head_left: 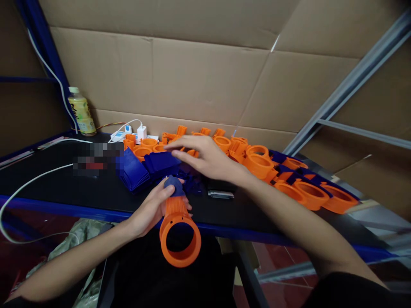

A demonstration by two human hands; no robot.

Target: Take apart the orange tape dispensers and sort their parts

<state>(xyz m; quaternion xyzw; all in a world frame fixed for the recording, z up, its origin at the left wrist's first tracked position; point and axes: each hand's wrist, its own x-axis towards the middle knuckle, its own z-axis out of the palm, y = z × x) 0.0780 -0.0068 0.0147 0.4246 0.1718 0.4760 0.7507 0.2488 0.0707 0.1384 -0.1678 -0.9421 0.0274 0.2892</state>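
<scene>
My left hand (pixel 154 207) is wrapped round the neck of an orange plastic ring part (pixel 180 233), whose wide open end faces me over the table's front edge. A dark blue piece (pixel 174 183) sits on the part's far end under my thumb. My right hand (pixel 205 158) reaches across to the left with fingers stretched out, palm down. It hovers over a stack of dark blue pieces (pixel 160 162) and holds nothing.
Several orange ring parts (pixel 257 164) lie in a row along the back of the black table (pixel 64 184). A bottle (pixel 81 112) stands at the far left beside a power strip (pixel 128 134) with white cables. Cardboard walls stand behind.
</scene>
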